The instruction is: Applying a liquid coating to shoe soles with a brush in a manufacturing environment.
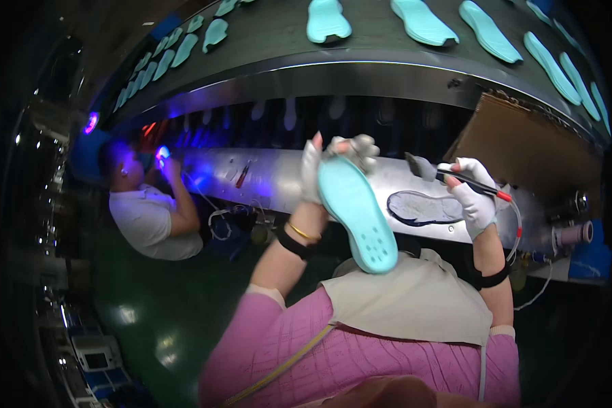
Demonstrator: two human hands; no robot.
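Observation:
My left hand (311,175), in a white fingerless glove, is closed round the toe end of a turquoise shoe sole (355,207). The sole tilts down toward my apron, with small holes in its lower end; part of the hand is hidden behind it. My right hand (474,204), gloved likewise, grips a glue brush (477,182) with a dark handle and grey bristles pointing left. A tube runs from the handle's red end. Below the brush, apart from it, a dark-rimmed, sole-shaped piece (425,207) with a whitish inside lies on the metal bench (272,173).
Beyond the bench runs a dark conveyor (265,34) carrying several turquoise soles (421,22). A cardboard sheet (506,139) leans at the right. At the left, a co-worker (153,211) holds a glowing blue light. A red-handled tool (243,174) lies on the bench.

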